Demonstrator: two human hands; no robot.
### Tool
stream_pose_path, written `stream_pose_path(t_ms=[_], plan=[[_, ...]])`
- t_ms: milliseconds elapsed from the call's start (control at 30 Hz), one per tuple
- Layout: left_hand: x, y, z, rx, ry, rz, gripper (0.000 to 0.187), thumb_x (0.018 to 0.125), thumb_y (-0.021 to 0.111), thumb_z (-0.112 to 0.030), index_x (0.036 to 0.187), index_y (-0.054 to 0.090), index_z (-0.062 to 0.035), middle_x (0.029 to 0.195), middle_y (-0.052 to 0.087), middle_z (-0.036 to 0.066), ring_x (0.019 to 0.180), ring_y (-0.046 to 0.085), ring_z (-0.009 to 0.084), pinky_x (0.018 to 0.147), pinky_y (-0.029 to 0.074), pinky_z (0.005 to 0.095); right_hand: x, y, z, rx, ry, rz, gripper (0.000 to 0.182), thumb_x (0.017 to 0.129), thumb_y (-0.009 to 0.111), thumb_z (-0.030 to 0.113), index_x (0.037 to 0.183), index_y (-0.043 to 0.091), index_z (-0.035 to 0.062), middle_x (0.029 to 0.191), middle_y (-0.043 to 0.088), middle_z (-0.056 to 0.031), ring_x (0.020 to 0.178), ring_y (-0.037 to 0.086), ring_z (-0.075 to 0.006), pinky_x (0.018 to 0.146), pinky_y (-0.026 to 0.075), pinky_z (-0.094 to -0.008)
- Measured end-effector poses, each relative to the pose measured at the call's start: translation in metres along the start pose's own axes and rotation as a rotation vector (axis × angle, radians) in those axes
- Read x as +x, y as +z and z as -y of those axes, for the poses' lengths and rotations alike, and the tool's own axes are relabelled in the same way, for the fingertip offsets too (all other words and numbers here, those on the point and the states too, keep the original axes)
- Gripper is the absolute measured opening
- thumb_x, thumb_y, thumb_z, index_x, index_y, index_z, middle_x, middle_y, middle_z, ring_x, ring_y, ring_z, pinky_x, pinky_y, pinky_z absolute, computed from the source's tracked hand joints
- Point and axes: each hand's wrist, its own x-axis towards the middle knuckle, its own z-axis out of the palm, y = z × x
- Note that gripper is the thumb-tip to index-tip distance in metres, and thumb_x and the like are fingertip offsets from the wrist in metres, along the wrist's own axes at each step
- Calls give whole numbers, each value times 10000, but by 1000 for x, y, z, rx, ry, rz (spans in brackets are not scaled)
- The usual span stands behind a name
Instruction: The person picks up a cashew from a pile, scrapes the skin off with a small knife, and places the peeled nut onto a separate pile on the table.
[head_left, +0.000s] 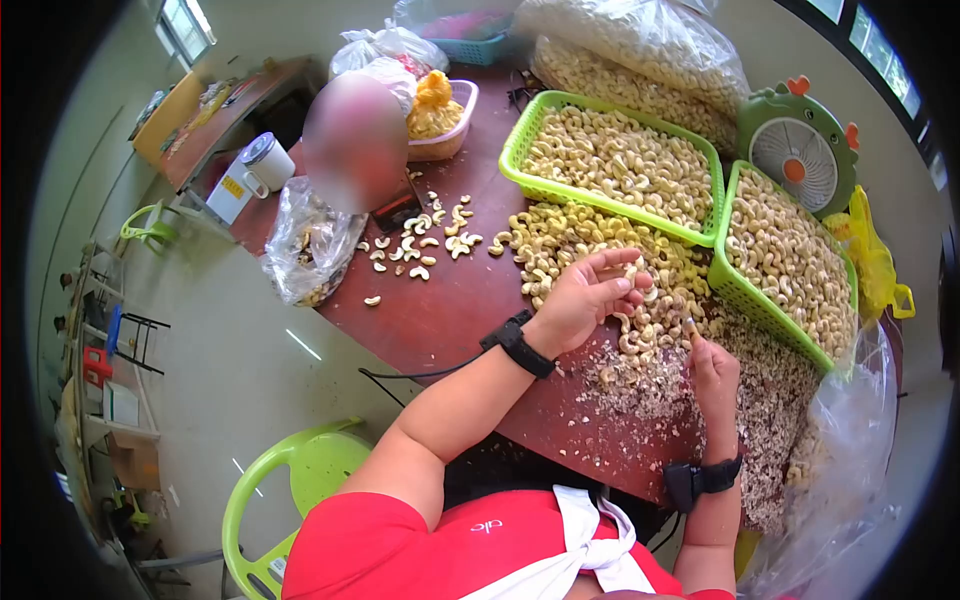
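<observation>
With fingers loosely curled, the left hand (590, 297) picks at the loose cashew pile (590, 255) while the right hand (712, 368) pinches one small curved kernel, best turned gently so the brittle nut stays whole, amid papery husk flakes (760, 410) on the dark red surface (440, 310) beside green mesh baskets (610, 165).

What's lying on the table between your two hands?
In the head view, between the left hand and the right hand lies part of the loose cashew pile, with pale shell crumbs spread on the table below it.

Pale cream cashews (600, 250), lime-green baskets (520, 150), dark red table (450, 310), black wristbands (520, 343).
</observation>
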Motion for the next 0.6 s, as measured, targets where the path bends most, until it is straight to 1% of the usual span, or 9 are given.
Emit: stream_pose_path(t_ms=[67, 100, 167, 200, 300, 333, 433, 467, 600], plan=[[0, 5, 6, -105, -19, 14, 314, 811, 489, 8, 1124, 496, -16, 1016, 580, 132, 809, 578, 157, 743, 474, 259, -5, -11, 15, -48, 4, -2, 388, 879, 468, 259, 579, 499, 15, 507, 435, 0, 467, 397, -65, 434, 313, -235], [-4, -15, -11, -44, -63, 34, 303, 808, 479, 14, 1109, 506, -12, 1026, 575, 130, 823, 577, 160, 745, 474, 260, -4, 20, 4, 41, 23, -23, 388, 879, 468, 259, 579, 499, 15, 507, 435, 0, 467, 397, -65, 434, 313, -235], [-2, -3, 0, -103, -47, 38, 306, 805, 483, 16, 1109, 502, -5, 1027, 571, 129, 838, 577, 165, 744, 479, 261, -4, 5, 1, 115, -15, -5, 383, 880, 470, 252, 584, 498, 11, 515, 431, -2, 472, 390, -63, 434, 303, -233], [-2, 3, 4, -138, -42, 47, 297, 809, 497, 6, 1106, 501, 0, 1016, 571, 127, 839, 577, 164, 741, 485, 257, -4, 2, 0, 145, -65, -23, 387, 886, 466, 293, 593, 495, 43, 478, 382, 50, 407, 316, -21, 381, 218, -191], [-5, 9, 7, -119, -69, 37, 274, 828, 514, -36, 1100, 505, -8, 982, 582, 119, 802, 585, 157, 716, 492, 254, -5, 0, 2, 131, -91, -28, 388, 884, 471, 305, 602, 499, 40, 483, 384, 51, 408, 313, -21, 382, 216, -188], [-5, 9, 7, -118, -81, 43, 274, 828, 514, -36, 1100, 505, -8, 982, 582, 119, 802, 585, 157, 716, 492, 254, -6, -1, 5, 160, -55, -13, 390, 881, 474, 316, 611, 503, 36, 487, 388, 51, 412, 319, -22, 384, 222, -186], [-4, 7, 8, -184, -138, 86, 252, 841, 503, -52, 1090, 519, -21, 971, 589, 115, 763, 581, 145, 686, 488, 238, -6, -2, 5, 170, -69, -13, 387, 881, 473, 318, 617, 505, 37, 486, 387, 51, 416, 325, -22, 386, 228, -185], [-3, 5, 10, -183, -121, 93, 242, 844, 498, -55, 1082, 526, -24, 970, 590, 114, 748, 577, 139, 669, 486, 228, -7, -5, 11, 141, -7, -3, 382, 869, 495, 271, 587, 505, 14, 509, 429, 11, 450, 398, -47, 413, 302, -217], [-3, 7, 6, -122, -139, 78, 222, 842, 499, -56, 1056, 541, -19, 942, 597, 107, 725, 566, 120, 615, 479, 219, -6, -5, 10, 125, -23, 1, 386, 870, 492, 274, 581, 503, 19, 494, 423, 16, 441, 388, -46, 407, 294, -217]])
